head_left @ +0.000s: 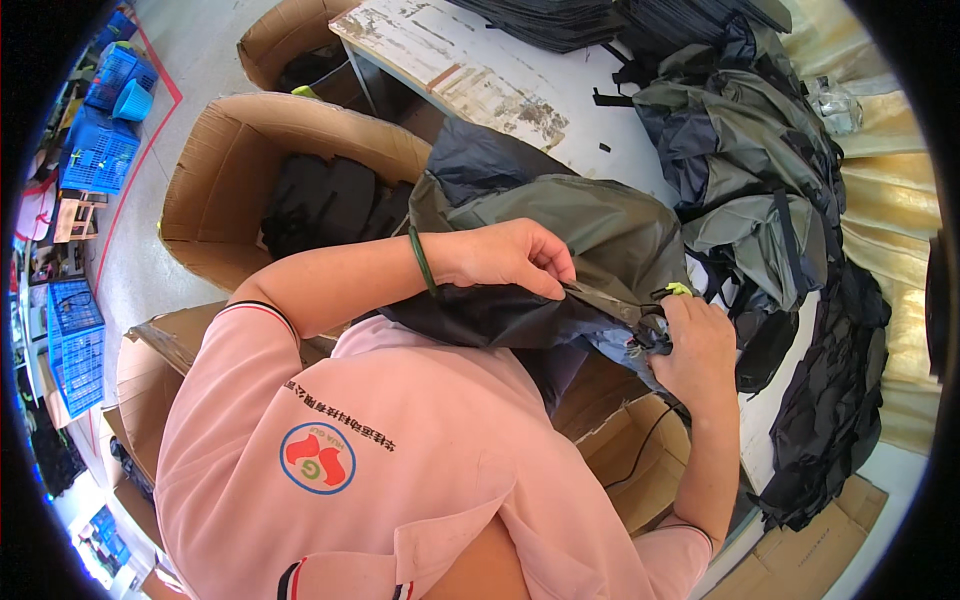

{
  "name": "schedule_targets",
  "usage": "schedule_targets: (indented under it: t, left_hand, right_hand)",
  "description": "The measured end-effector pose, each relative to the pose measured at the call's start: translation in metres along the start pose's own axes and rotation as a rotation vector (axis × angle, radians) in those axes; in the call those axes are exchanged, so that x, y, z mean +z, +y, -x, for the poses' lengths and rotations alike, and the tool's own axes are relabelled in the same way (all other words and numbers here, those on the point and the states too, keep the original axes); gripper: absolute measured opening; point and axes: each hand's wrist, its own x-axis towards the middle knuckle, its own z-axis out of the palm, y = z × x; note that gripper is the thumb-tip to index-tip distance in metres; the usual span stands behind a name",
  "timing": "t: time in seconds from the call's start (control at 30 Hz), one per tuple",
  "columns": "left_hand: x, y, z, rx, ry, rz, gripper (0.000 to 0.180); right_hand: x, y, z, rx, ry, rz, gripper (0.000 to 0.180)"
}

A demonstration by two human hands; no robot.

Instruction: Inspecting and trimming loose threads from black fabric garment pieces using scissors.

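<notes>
A large piece of olive-grey and black fabric [590, 225], thin and slightly shiny, hangs over the table edge before me. My left hand [515, 260] pinches its near edge between thumb and fingers; a green bangle circles that wrist. To the right, my right hand [697, 345] is closed at the bunched end of the same edge. A small yellow-green piece [677, 289] pokes out by its fingertips; its kind is unclear. Dark and pale bits show under the fingers, too small to name. The fabric stretches between both hands.
Open cardboard boxes [215, 180] stand left of the table, one with dark padded pieces [320, 195] inside. Another carton [640, 465] sits below my hands. On the white table [510, 75] lie stacked black sheets [550, 22] and heaped olive-black fabric [740, 130]. Blue crates [100, 150] line the far left.
</notes>
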Motion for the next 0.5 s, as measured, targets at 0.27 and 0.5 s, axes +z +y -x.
schedule_targets:
  t: [0.27,0.5]
  left_hand:
    - [0.001,0.000,0.001,0.011,-0.022,0.016,0.012]
    - [-0.016,0.001,0.011,0.017,0.050,-0.007,0.011]
  right_hand:
    - [0.008,0.003,0.003,0.010,-0.017,-0.006,0.039]
    - [0.015,0.014,0.015,0.193,0.035,-0.079,0.035]
